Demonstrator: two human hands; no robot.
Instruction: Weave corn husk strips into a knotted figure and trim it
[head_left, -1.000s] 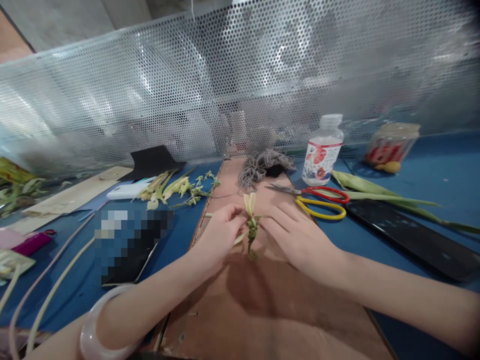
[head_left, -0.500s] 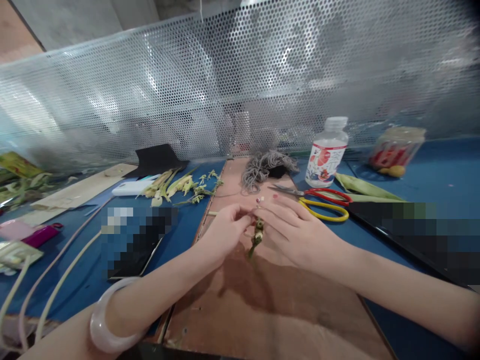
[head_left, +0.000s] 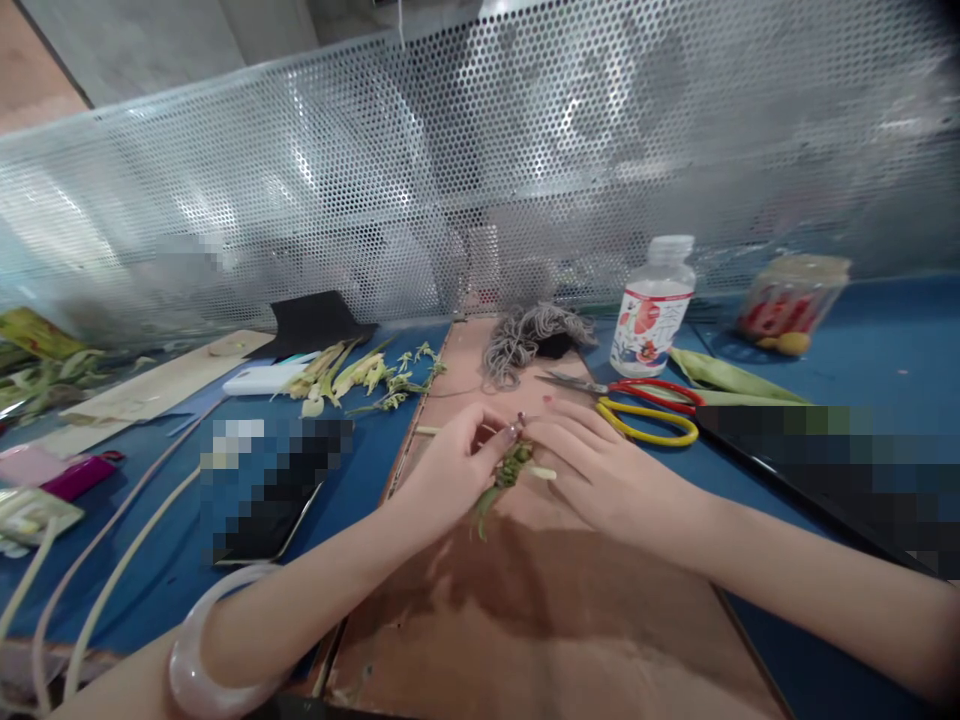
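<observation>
Over the brown board [head_left: 555, 620], my left hand [head_left: 457, 460] pinches a small green plant piece [head_left: 513, 466] between thumb and forefinger. Its leafy end hangs down toward the board, and a pale tip sticks out to the right below the fingers. My right hand [head_left: 600, 460] meets the left at the top of the piece, its fingertips closed on it. The exact grip point between the fingertips is too small to make out. A pale bangle [head_left: 196, 650] circles my left wrist.
Red and yellow scissors [head_left: 651, 408] lie beyond my right hand, near grey yarn [head_left: 517, 345] and a bottle [head_left: 651, 310]. A dark tablet [head_left: 787, 480] is at right. Left are a phone [head_left: 285, 500], cut plants [head_left: 337, 375] and cables [head_left: 127, 540]. Perforated metal [head_left: 337, 180] stands behind.
The plant piece has turned between my fingers: its leafy end has swung left, and a pale tip now shows on the right. Both hands have shifted only slightly.
</observation>
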